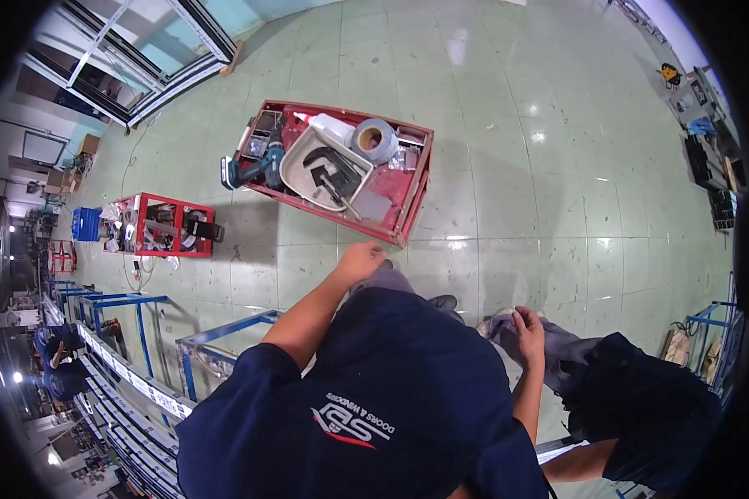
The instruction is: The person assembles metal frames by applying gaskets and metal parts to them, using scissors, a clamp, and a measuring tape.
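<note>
My left hand (pixel 360 261) hangs just short of the near edge of a red tool cart (pixel 409 218), apart from it. Its back faces up and hides most of the fingers. On the right, my right hand (pixel 528 330) is closed, its fingers curled toward the thumb; anything inside is hidden. In the cart lies a white tray (pixel 295 177) with black clamps (pixel 334 176). A blue cordless drill (pixel 266 162) lies left of the tray, and a white bottle (pixel 331 127) behind it. Right of these is a grey tape roll (pixel 375 140).
A second red cart (pixel 176 224) with mixed items and a blue crate (pixel 86 224) stand left. Blue metal stands (pixel 146 316) and long profiles (pixel 133 374) are nearer on that side. Another person in dark clothes (pixel 649 407) is close at my right. Framed panels (pixel 141 75) stand far left.
</note>
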`<action>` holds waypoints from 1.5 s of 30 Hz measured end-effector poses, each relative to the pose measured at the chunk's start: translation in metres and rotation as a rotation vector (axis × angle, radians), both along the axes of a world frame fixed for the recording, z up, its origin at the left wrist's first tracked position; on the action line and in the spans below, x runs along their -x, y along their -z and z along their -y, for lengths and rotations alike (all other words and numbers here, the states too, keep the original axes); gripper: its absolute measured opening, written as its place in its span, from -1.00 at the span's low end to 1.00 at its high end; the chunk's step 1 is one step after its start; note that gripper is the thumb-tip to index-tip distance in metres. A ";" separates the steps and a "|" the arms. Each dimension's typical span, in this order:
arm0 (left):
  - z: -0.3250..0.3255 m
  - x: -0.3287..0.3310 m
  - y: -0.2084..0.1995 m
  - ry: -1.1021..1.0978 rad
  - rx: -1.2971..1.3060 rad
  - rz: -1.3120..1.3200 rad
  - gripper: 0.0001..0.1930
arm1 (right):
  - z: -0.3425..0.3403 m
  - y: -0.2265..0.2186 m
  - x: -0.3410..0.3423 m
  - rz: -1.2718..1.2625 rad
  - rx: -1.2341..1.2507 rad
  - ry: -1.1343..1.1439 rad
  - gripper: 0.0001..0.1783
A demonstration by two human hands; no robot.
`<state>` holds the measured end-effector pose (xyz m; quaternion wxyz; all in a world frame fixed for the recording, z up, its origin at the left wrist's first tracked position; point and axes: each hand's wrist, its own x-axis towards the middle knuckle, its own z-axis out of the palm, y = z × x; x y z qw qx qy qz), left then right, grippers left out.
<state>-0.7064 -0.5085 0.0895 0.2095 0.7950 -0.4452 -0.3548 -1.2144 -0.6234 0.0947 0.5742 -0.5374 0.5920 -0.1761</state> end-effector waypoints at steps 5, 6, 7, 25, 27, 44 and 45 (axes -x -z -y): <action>-0.007 -0.134 0.008 -0.186 0.045 0.245 -0.66 | -0.057 0.012 -0.044 -0.097 -0.063 -0.022 -0.68; -0.008 -0.166 0.006 -0.193 0.047 0.244 -0.66 | -0.069 0.015 -0.058 -0.097 -0.102 -0.002 -0.69; -0.012 -0.196 0.007 -0.244 0.060 0.280 -0.67 | -0.085 0.026 -0.068 -0.102 -0.145 0.019 -0.70; -0.105 -0.355 0.145 0.135 -0.253 -0.373 -0.47 | -0.222 0.090 -0.300 -0.354 -0.218 -0.099 -0.32; -0.087 -0.351 0.139 -0.200 -0.408 -0.775 -0.45 | -0.222 0.088 -0.320 -0.396 -0.290 -0.023 -0.37; 0.088 -0.058 0.028 1.143 -0.583 -0.594 -0.48 | -0.408 -0.033 -0.363 -0.277 0.011 1.006 -0.67; 0.083 -0.037 0.029 1.184 -0.593 -0.571 -0.48 | -0.419 -0.038 -0.367 -0.316 0.036 1.098 -0.72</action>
